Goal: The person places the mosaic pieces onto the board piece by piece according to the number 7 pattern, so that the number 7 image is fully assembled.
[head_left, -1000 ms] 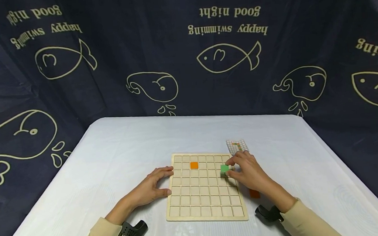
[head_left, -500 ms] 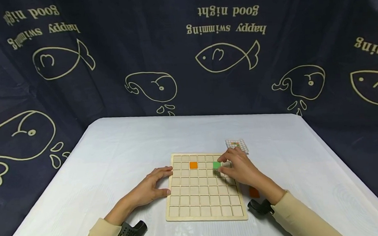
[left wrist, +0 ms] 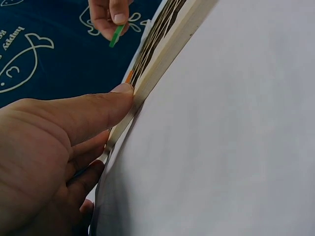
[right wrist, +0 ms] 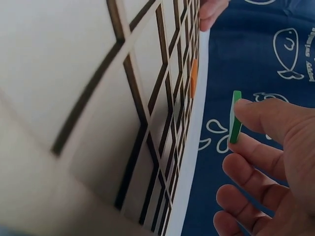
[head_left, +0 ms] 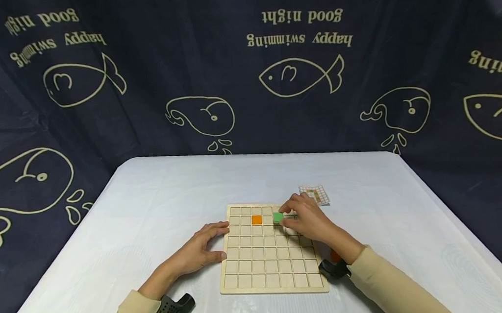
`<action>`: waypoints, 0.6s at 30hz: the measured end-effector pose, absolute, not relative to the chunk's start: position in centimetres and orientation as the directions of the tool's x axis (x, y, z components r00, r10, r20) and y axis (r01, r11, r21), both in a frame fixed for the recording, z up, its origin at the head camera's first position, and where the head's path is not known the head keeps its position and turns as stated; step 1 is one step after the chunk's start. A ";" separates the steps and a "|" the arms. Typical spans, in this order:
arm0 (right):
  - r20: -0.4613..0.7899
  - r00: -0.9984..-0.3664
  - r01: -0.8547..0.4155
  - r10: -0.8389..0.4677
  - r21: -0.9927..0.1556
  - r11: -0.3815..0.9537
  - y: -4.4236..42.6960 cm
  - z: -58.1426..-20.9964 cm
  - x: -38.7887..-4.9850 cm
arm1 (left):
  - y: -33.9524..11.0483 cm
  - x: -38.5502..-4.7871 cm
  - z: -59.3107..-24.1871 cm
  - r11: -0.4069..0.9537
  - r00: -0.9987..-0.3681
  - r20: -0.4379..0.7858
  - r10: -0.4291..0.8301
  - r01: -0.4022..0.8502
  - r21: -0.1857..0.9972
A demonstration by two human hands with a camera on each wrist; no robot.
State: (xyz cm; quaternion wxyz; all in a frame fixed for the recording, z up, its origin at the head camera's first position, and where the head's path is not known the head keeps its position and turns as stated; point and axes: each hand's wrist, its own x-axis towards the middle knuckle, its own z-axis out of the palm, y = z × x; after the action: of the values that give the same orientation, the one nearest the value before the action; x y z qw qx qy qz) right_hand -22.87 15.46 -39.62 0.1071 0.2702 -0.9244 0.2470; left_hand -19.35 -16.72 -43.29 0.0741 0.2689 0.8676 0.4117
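Observation:
A pale wooden grid board [head_left: 268, 291] lies on the table in the head view. Between thumb and forefinger, my right hand [head_left: 309, 218] pinches a square green tile [head_left: 278, 217] over the upper part of the grid. The right wrist view shows this green tile [right wrist: 236, 118] held apart from the board's surface. An orange tile [head_left: 257, 220] sits in a grid cell to the left of the green one. My left hand [head_left: 196, 251] rests at the board's left edge, its thumb [left wrist: 106, 110] and fingertips touching the rim in the left wrist view.
Beyond the board's far right corner lies a small card [head_left: 318, 194] printed with a coloured grid pattern. A dark orange piece [head_left: 334, 255] on the white table [head_left: 182, 181] is partly hidden by the right forearm. A dark fish-print cloth [head_left: 245, 78] hangs behind.
My right hand has moved left across the board with the green tile, towards the orange tile. More of the printed card shows now. My left hand has stayed at the edge.

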 end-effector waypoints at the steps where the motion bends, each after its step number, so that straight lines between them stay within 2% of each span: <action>1: 0.329 -0.830 -0.554 -0.450 -0.398 0.731 15.3 -39.6 -23.0 | -16.7 -19.3 -43.3 0.517 -0.845 0.093 0.527 0.405 0.754; 8: 0.276 -0.850 -0.527 -0.449 -0.420 0.739 14.4 -39.4 -23.4 | -16.7 -19.3 -43.2 0.517 -0.842 0.094 0.532 0.410 0.751; 18: 0.268 -0.848 -0.529 -0.456 -0.410 0.743 13.6 -39.7 -24.2 | -16.8 -19.3 -43.2 0.522 -0.847 0.086 0.525 0.400 0.753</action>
State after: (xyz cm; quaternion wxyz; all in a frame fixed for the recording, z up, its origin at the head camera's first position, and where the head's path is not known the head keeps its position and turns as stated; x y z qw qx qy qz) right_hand -24.21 13.62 -39.71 0.0753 0.2648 -0.9305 0.2416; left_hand -19.26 -16.76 -43.21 0.0762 0.2661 0.8690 0.4101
